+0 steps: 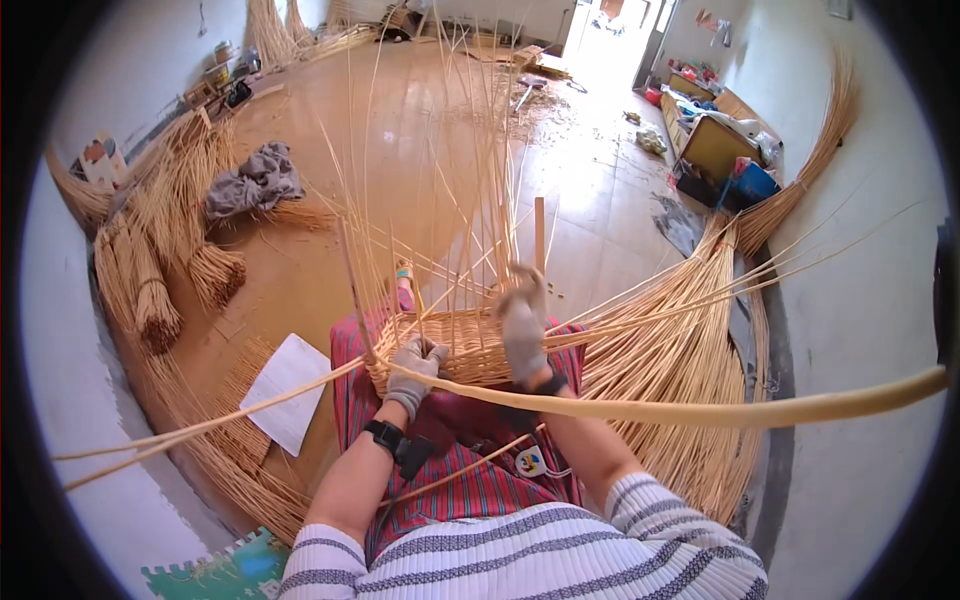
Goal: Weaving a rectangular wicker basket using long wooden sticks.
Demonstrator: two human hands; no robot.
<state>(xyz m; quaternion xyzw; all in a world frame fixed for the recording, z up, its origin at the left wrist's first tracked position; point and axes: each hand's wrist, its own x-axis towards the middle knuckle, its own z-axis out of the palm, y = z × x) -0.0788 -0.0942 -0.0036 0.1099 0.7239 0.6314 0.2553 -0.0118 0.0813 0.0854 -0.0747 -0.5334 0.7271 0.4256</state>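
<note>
A partly woven wicker basket [475,340] rests across my lap on a red striped cloth [455,480]. Long upright rods [470,215] rise from its walls, along with a thicker post [540,232] at the far right and another [355,280] at the left. My left hand [416,366], in a pale glove, pinches a wicker rod at the basket's near left wall. From beside that hand a long pale rod [700,412] sweeps to the right, looking thick close to the camera. Above the basket's right side is my gloved right hand [524,325]; motion blurs its fingers, hiding what they hold.
Loose wicker rods [670,375] lie in a large heap at my right. Tied bundles [150,270] and a grey cloth [255,180] are at the left, near a white sheet [287,393]. A cluttered box [725,150] stands by the right wall, and scraps [540,100] litter the far floor.
</note>
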